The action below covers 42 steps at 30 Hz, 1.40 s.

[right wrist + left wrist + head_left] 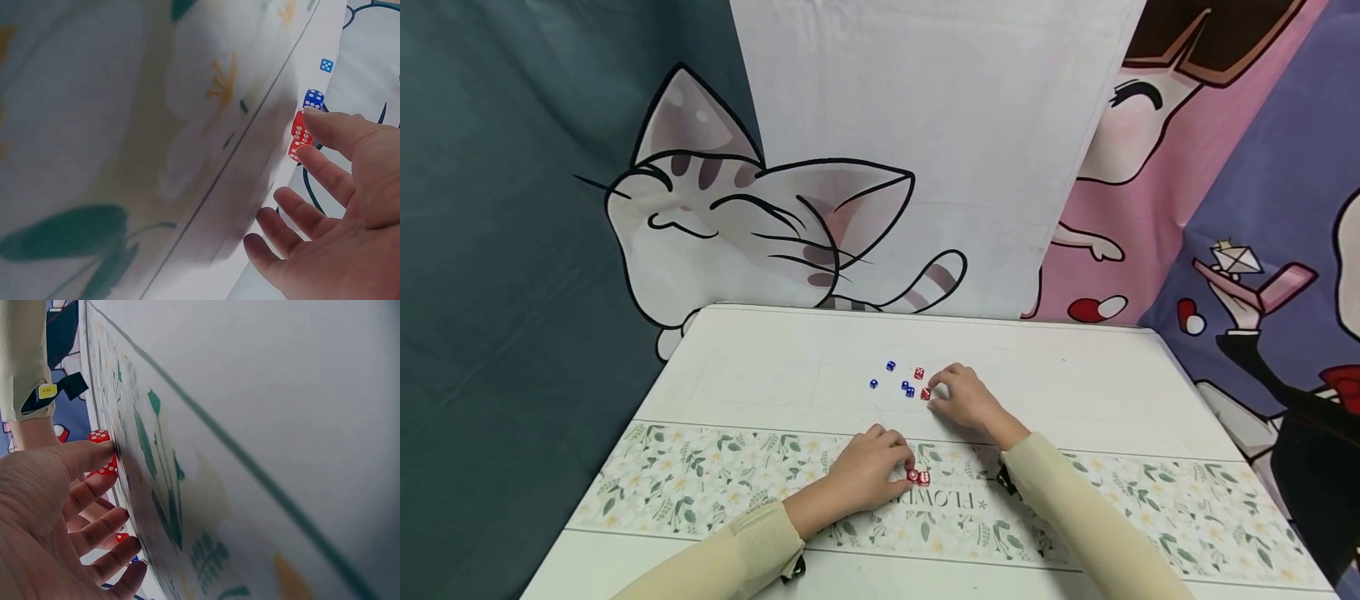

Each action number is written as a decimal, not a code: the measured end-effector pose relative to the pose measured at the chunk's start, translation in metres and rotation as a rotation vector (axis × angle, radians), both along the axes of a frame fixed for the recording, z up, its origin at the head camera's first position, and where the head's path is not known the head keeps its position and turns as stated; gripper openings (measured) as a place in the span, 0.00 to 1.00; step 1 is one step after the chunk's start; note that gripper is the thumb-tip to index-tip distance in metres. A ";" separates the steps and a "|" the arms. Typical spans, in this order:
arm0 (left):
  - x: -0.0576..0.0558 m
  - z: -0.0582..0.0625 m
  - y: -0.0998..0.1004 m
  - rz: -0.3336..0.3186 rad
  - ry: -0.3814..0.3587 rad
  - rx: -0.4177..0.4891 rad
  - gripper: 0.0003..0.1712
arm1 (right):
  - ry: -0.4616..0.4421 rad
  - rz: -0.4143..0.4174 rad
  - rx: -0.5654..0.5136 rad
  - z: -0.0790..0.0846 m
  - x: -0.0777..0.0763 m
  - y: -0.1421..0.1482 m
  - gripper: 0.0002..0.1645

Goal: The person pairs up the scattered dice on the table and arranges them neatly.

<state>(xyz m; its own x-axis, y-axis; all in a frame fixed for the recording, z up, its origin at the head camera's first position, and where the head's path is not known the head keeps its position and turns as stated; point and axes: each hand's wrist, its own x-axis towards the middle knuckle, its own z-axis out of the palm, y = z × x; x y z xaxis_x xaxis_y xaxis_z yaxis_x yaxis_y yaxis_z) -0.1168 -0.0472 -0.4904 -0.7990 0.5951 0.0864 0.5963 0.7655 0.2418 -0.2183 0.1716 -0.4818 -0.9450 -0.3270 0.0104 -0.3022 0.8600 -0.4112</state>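
Observation:
My left hand is low over the floral strip, its thumb and index finger pinching a red die. Right beside that one sits another red die. Farther back, my right hand has thumb and index finger spread at the edge of a red die, with no grip on it seen. Another red die lies just behind. To their left are several blue dice, two of them touching. In the left wrist view, red dice show at the thumb and index finger; red dice appear beyond the right fingertips.
The white table has a printed floral strip running across it. Behind stands a white cloth with a cartoon cat, and printed drapes hang at both sides. Dark straps circle both wrists.

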 end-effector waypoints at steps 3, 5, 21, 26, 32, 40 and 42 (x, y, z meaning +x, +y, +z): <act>0.000 0.000 0.000 0.001 -0.002 -0.001 0.10 | 0.009 0.004 0.010 -0.002 -0.002 -0.001 0.15; 0.000 0.000 0.000 0.002 -0.005 0.000 0.10 | 0.015 0.006 0.017 -0.003 -0.002 -0.002 0.14; 0.001 0.003 0.001 0.001 -0.016 0.003 0.10 | 0.024 -0.012 0.044 -0.004 -0.004 -0.006 0.10; 0.001 0.002 0.001 0.008 -0.020 0.000 0.10 | 0.020 -0.018 0.058 -0.004 -0.002 -0.006 0.10; 0.000 0.001 0.001 0.005 -0.014 0.004 0.10 | 0.030 -0.001 0.073 -0.004 0.005 -0.005 0.09; 0.000 0.001 0.000 -0.003 -0.001 0.003 0.10 | 0.051 0.022 0.072 -0.002 0.019 -0.006 0.08; 0.000 0.001 0.000 -0.004 0.000 0.004 0.10 | 0.053 0.027 0.079 -0.001 0.022 -0.006 0.08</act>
